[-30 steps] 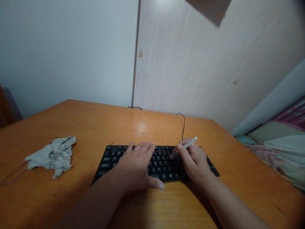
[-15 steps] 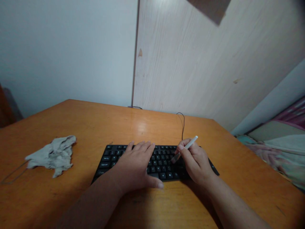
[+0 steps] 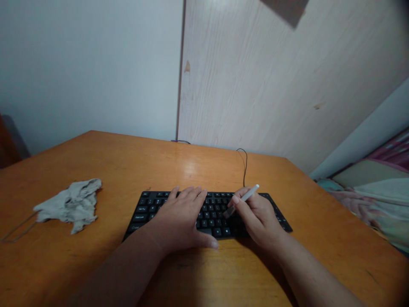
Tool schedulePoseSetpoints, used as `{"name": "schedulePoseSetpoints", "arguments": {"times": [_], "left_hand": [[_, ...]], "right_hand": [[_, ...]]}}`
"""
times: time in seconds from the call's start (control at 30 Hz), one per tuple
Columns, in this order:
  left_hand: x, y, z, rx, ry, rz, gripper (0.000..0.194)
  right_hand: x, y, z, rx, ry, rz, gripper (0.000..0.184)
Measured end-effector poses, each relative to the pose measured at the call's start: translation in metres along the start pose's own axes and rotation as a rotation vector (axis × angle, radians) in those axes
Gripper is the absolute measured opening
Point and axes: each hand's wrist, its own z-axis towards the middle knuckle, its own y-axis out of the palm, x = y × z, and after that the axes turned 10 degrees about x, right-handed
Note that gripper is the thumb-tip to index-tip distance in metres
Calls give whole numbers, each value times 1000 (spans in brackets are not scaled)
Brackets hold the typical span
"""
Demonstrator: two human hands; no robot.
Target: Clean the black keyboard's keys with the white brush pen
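Note:
A black keyboard (image 3: 211, 215) lies flat on the wooden table. Across its left half rests my left hand (image 3: 183, 217), fingers stretched over the keys and thumb out past the front edge. My right hand (image 3: 257, 213) pinches a small brush (image 3: 250, 192) with a white handle, tilted up to the right. Its bristle end points down and left onto the keys right of the keyboard's middle. Under my right hand and wrist, part of the keyboard's right side is hidden.
A crumpled grey cloth (image 3: 72, 204) with a string loop lies on the table (image 3: 128, 157) at left. From the keyboard's back a thin black cable (image 3: 246, 168) runs toward the wall (image 3: 128, 76). Bedding (image 3: 377, 200) is beyond the table's right edge.
My right hand has shifted slightly left with the brush, its bristle end sliding left over the keys. My left hand stays in place on the keyboard.

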Motion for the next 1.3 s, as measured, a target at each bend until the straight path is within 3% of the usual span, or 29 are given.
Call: {"name": "schedulePoseSetpoints", "arguments": {"times": [0.13, 0.57, 0.73, 0.83, 0.93, 1.1, 1.3], "left_hand": [[0, -1, 0, -2, 2, -2, 124], [0, -1, 1, -20, -13, 8, 127], [0, -2, 1, -18, -8, 3, 127], [0, -2, 1, -15, -8, -2, 126], [-1, -2, 1, -5, -5, -2, 126], [-1, -1, 1, -11, -3, 7, 128], [-2, 0, 0, 2, 9, 19, 127]], "right_hand": [[-2, -1, 0, 54, 2, 13, 17], [-9, -8, 1, -103, -102, -86, 24], [-11, -9, -4, -153, 7, 35, 25], [-10, -8, -5, -95, 45, 102, 23], [-10, -7, -4, -26, -18, 23, 21], [-10, -7, -5, -82, 24, 79, 21], [-5, 0, -4, 16, -38, 92, 14]]}}
